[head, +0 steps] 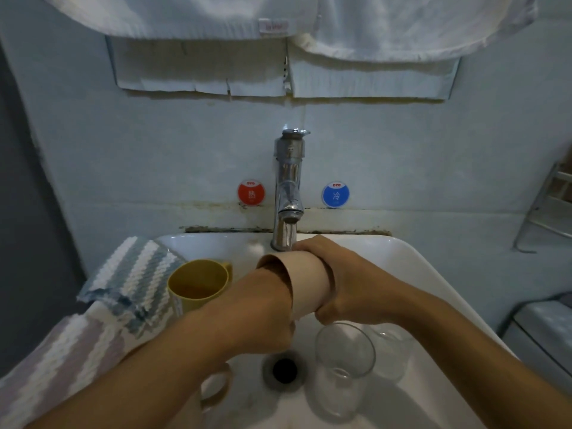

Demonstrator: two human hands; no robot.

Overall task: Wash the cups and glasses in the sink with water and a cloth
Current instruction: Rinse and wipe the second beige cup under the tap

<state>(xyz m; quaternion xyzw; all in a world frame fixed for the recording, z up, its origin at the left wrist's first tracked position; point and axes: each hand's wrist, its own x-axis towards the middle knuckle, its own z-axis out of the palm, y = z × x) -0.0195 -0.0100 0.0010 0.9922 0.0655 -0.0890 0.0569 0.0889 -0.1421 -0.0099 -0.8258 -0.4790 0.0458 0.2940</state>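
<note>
On the sink's left rim a striped cloth (130, 283) lies draped, blue-and-white at its far end and paler stripes toward the near corner. Just beside it, inside the basin at the left edge, a yellow cup (198, 284) stands upright with its handle toward the back wall. Near the basin's front left, partly hidden under the forearm, a pale mug (216, 387) shows only its handle and part of its side. The left hand (263, 308) reaches into the open mouth of a beige cup (309, 281), its fingers hidden inside, so their state cannot be told. The beige cup lies on its side above the middle of the basin, just under the faucet (289, 193), mouth facing left. The right hand (343, 283) is wrapped round the cup's base end, fingers curled over it. Below, the drain (284, 370) sits at the basin's centre. Right of it a clear glass (342, 366) stands upright, and a second glass (391, 351) sits just behind it toward the right wall of the sink (433, 292)
</note>
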